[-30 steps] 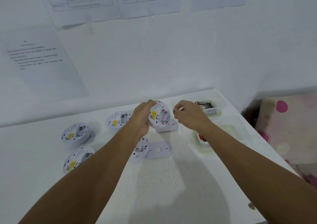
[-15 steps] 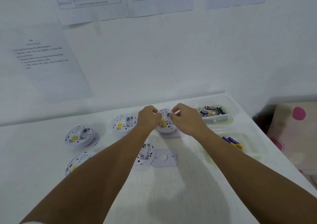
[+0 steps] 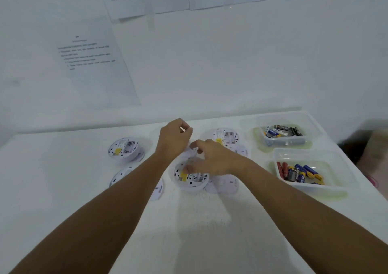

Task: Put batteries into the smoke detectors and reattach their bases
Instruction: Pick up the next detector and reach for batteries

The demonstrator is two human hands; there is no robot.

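A white table (image 3: 189,231) is carrying everything, with papers (image 3: 92,63) hanging on the wall behind. Two clear tubs are sitting at its right: the far tub (image 3: 310,126) and the near tub (image 3: 340,168), both holding batteries (image 3: 298,174). Open detectors are lying face-down at centre (image 3: 190,179), behind it (image 3: 225,137) and at left (image 3: 123,150). The right hand (image 3: 212,160) is hovering over the centre detector, fingers loosely spread. The left hand (image 3: 174,139) is curling its fingers above the table; I cannot tell what it is pinching.
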